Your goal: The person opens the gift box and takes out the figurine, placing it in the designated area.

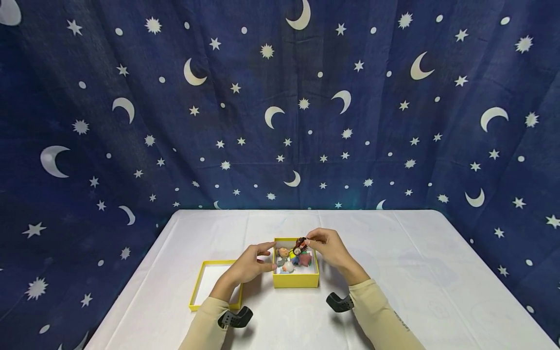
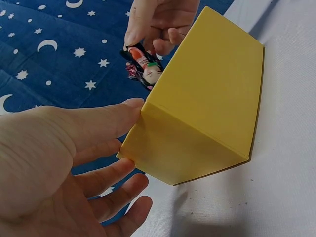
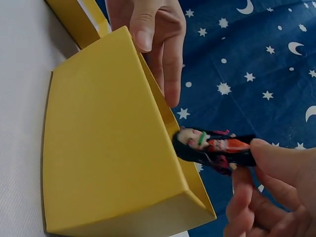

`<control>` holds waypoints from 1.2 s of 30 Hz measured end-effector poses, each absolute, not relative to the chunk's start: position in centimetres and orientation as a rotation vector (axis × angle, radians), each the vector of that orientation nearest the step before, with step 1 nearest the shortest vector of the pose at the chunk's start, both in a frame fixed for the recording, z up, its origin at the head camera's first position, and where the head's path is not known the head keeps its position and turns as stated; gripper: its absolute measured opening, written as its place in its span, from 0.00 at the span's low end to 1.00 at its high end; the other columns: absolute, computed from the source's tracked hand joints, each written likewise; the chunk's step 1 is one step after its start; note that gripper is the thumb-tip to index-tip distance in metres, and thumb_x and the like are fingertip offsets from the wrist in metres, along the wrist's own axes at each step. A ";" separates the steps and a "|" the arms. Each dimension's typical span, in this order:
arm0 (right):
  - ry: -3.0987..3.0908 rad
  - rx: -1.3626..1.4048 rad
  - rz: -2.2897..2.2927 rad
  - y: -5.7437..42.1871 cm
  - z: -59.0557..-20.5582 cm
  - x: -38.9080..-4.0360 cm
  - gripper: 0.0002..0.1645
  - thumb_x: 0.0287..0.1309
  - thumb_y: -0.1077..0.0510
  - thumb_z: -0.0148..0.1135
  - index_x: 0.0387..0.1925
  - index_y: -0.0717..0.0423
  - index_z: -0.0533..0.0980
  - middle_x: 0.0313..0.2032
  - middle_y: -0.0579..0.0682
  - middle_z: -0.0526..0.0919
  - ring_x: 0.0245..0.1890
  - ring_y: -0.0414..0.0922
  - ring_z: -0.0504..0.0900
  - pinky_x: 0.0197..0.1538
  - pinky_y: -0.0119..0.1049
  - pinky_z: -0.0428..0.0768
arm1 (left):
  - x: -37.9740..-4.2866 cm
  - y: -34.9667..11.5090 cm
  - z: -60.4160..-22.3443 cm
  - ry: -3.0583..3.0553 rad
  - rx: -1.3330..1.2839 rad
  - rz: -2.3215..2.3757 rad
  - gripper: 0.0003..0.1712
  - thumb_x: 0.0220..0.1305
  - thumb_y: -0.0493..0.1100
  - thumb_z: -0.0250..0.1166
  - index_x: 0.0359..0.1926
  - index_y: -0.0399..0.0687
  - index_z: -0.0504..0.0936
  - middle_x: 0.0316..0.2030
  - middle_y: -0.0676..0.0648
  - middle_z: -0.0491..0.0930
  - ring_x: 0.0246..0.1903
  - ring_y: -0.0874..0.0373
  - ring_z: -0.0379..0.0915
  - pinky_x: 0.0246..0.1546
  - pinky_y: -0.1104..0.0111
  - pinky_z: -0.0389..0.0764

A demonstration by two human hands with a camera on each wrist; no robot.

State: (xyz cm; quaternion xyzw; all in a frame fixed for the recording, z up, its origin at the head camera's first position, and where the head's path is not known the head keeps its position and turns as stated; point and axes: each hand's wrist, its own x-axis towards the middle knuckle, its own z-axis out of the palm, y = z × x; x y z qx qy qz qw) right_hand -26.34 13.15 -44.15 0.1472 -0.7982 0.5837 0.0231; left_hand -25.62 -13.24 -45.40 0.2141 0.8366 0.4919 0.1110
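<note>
My right hand (image 1: pixel 330 248) pinches a small figurine (image 3: pixel 217 148) between thumb and fingers, over the right part of a yellow box (image 1: pixel 295 281). Long dark hair, a green piece across the mouth and red-orange clothing show on it; its head points down toward the box. My left hand (image 1: pixel 249 264) is at the box's left side, its fingers loosely extended, thumb and fingertips at the rim (image 2: pixel 146 102). Inside the box lie several small toy figures, among them a tan round-headed one (image 1: pixel 284 252), a white one (image 1: pixel 288 267) and a reddish star-shaped one (image 1: pixel 305 259).
A shallow yellow-edged lid (image 1: pixel 210 282) lies on the white-covered table (image 1: pixel 393 291), left of the box and partly behind my left forearm. Behind the table hangs a dark blue curtain (image 1: pixel 245 97) with moons and stars. Black wrist bands (image 1: pixel 236 317) sit on both sleeves.
</note>
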 end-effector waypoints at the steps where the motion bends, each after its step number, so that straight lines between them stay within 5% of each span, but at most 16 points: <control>1: -2.458 0.437 1.839 13.2 -44.1 -26.3 0.09 0.65 0.67 0.62 0.42 0.73 0.79 0.37 0.67 0.86 0.32 0.39 0.80 0.38 0.27 0.76 | -25.6 -13.3 -45.4 2.457 0.628 1.446 0.37 0.64 0.35 0.69 0.72 0.34 0.67 0.73 0.34 0.66 0.67 0.35 0.68 0.65 0.44 0.74; 12: -2.379 0.290 2.013 13.5 -44.1 -26.7 0.24 0.73 0.70 0.48 0.67 0.67 0.70 0.43 0.62 0.82 0.35 0.36 0.83 0.43 0.26 0.84 | -25.5 -13.2 -45.5 2.460 0.620 1.449 0.36 0.64 0.35 0.69 0.72 0.33 0.68 0.72 0.34 0.67 0.66 0.35 0.68 0.64 0.44 0.74; 19: -2.377 0.304 2.091 13.8 -44.0 -26.9 0.23 0.74 0.70 0.46 0.66 0.69 0.72 0.52 0.65 0.82 0.39 0.35 0.82 0.49 0.25 0.84 | -25.5 -13.2 -45.4 2.464 0.609 1.438 0.37 0.65 0.35 0.69 0.72 0.34 0.67 0.72 0.35 0.67 0.66 0.36 0.68 0.64 0.44 0.75; 25: -2.384 0.268 2.058 13.9 -43.9 -26.8 0.23 0.69 0.65 0.58 0.64 0.64 0.75 0.59 0.64 0.82 0.45 0.30 0.82 0.52 0.25 0.81 | -25.5 -13.2 -45.4 2.461 0.605 1.435 0.37 0.64 0.35 0.69 0.72 0.34 0.67 0.72 0.35 0.67 0.66 0.36 0.68 0.65 0.44 0.74; 36: -2.199 0.212 2.152 13.7 -43.8 -26.9 0.14 0.68 0.70 0.57 0.52 0.75 0.74 0.43 0.54 0.82 0.34 0.32 0.84 0.46 0.27 0.86 | -25.5 -13.2 -45.4 2.463 0.616 1.439 0.36 0.65 0.34 0.69 0.72 0.33 0.67 0.72 0.35 0.67 0.66 0.35 0.68 0.64 0.44 0.75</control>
